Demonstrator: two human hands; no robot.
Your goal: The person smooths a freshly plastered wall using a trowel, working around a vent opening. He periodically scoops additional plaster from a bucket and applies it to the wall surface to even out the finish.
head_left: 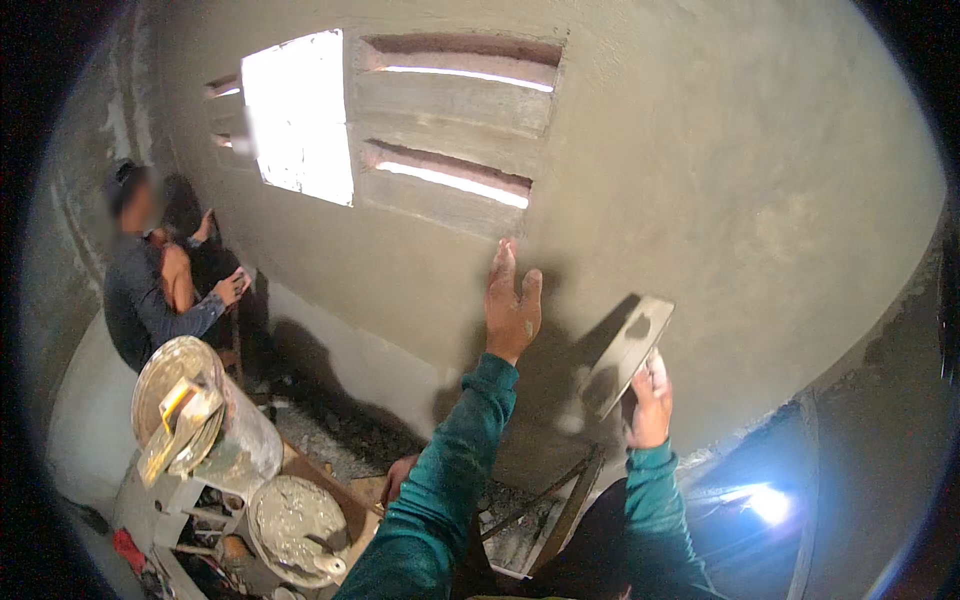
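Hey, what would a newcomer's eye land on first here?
Probably the glaring white rectangular opening at upper left in the greyish plastered wall. Next, likely the bluish-white glowing light at lower right, then the pale flat rectangular float in the person's right hand, right of centre.

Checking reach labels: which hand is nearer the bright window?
Left. The left hand is below and right of the window, fingers up; the right hand is lower and farther right, holding a float.
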